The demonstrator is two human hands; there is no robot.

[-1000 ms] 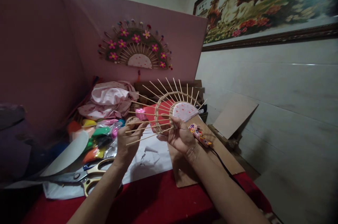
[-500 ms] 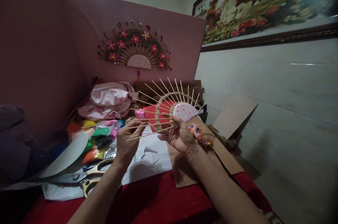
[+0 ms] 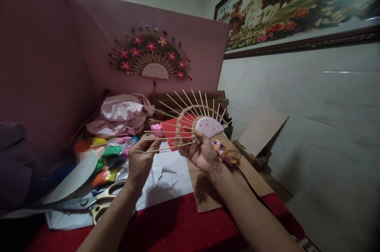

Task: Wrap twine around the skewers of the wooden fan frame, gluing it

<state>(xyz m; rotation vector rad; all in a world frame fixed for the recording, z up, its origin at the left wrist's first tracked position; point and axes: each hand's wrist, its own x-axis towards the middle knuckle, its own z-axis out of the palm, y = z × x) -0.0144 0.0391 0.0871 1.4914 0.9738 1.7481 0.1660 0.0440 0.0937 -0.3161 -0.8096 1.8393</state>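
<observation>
My right hand (image 3: pixel 201 153) grips a half-made fan (image 3: pixel 196 119) by its base: a pink dotted half-disc with thin wooden skewers fanning out and a band of tan cord woven across them. My left hand (image 3: pixel 141 159) is closed at the fan's left side, fingers pinched on the ends of the lowest skewers. Both hands hold the piece above the table.
A finished flower-decorated fan (image 3: pixel 151 57) hangs on the pink board. A spotted glue gun (image 3: pixel 223 152) with black cord lies on brown cardboard (image 3: pixel 237 180). Gold-handled scissors (image 3: pixel 95 201), coloured clay packets (image 3: pixel 109 157), pink cloth (image 3: pixel 123 113) and white paper (image 3: pixel 166 178) cover the red table.
My left hand has shifted slightly up along the lower skewers. The fan has moved a little to the right and tilted; my right hand keeps its grip.
</observation>
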